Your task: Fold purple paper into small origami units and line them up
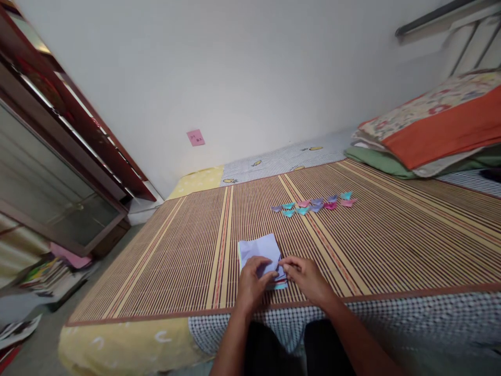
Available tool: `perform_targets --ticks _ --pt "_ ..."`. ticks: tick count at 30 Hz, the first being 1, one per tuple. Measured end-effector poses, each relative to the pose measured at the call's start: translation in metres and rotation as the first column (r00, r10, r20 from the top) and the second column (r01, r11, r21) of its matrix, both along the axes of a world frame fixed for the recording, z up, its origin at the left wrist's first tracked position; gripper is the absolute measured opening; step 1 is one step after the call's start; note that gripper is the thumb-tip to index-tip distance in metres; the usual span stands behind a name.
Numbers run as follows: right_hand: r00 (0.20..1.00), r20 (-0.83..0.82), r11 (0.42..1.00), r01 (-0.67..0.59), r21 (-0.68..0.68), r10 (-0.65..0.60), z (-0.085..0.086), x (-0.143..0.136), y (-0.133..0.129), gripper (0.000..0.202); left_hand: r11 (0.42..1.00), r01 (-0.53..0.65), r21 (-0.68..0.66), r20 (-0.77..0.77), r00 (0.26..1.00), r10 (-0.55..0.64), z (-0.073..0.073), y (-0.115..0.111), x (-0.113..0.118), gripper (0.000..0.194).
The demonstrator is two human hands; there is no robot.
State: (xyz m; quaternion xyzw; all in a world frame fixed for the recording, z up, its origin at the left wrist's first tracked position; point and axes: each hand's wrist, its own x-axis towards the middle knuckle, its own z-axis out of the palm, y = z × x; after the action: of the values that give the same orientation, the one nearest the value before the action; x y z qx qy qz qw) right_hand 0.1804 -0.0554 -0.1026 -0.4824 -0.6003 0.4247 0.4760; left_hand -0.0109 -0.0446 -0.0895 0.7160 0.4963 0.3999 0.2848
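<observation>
A stack of square coloured paper sheets (281,285) lies near the front edge of the striped mat, with a light purple sheet (260,247) on top. My left hand (254,279) curls over the purple sheet, and part of the sheet lies between its thumb and forefinger. At the sheet's right edge, my right hand (306,279) pinches the paper between thumb and forefinger. The fingers partly hide the sheet's lower half, so its folds are hard to make out. Beyond the hands, several small folded paper pieces (317,207) in blue, purple and pink sit in two rows.
The striped mat (195,245) covers a bed against a white wall (250,78). Folded bedding (438,125) is piled at the right. A pink note (195,137) is stuck on the wall. Left of the bed are a cabinet (58,172) and stacked books (43,274).
</observation>
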Motion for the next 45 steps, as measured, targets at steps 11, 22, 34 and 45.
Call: perform_targets --ticks 11,22,34,45 --pt "1.0 -0.001 1.0 0.004 -0.01 -0.004 -0.003 -0.001 0.004 0.029 0.999 0.014 -0.032 0.193 0.981 -0.007 0.008 -0.004 0.001 0.01" --pt "0.989 0.099 0.994 0.111 -0.002 -0.11 0.016 -0.011 0.013 0.037 0.997 -0.042 -0.072 0.27 0.961 0.06 0.015 -0.012 0.006 0.015" --pt "0.985 -0.142 0.996 -0.094 -0.003 0.092 0.05 0.003 0.055 0.031 0.986 -0.119 -0.112 0.451 0.878 0.158 0.061 0.021 -0.03 0.038" --pt "0.92 -0.378 0.993 -0.12 -0.023 0.102 0.062 0.005 0.114 0.026 0.944 0.168 -0.285 0.673 0.736 0.072 0.081 0.079 -0.009 0.033"
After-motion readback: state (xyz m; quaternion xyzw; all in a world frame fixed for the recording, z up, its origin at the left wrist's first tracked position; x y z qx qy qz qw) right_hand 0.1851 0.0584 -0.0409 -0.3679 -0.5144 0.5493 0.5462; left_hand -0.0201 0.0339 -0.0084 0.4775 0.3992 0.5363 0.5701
